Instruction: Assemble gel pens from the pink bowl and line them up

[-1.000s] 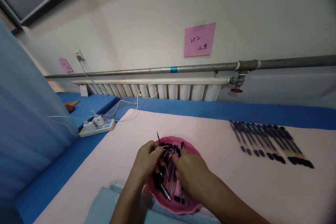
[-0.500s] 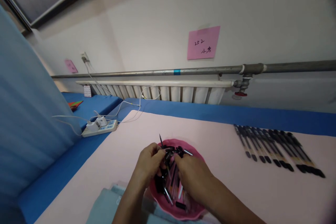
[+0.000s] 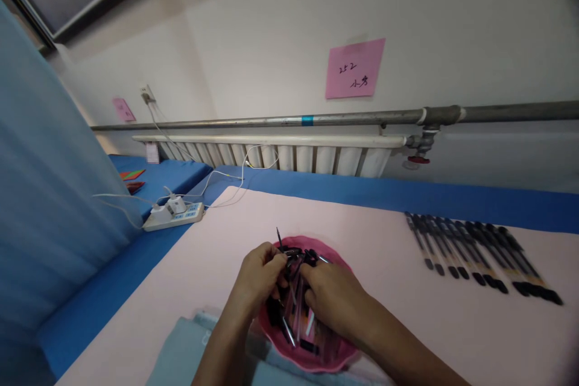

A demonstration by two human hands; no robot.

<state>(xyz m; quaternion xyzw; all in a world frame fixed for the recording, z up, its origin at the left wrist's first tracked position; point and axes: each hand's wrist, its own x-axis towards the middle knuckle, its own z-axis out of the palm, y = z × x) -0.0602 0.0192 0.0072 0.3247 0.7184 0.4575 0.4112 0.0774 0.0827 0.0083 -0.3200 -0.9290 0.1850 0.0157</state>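
Left hand pinches thin pen piece; right hand among pen parts in pink bowl, grip unclear.

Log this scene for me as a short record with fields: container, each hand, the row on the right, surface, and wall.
Container: pink bowl with dark and clear pen parts inside
Left hand: at the bowl's left, beside a slim dark part pointing up; grip hidden
Right hand: fingers down among the parts; grip hidden
Row: dark-capped pens, side by side, slightly blurred
Surface: pink sheet over blue covering
Wall: pink note reading "252", above a pipe
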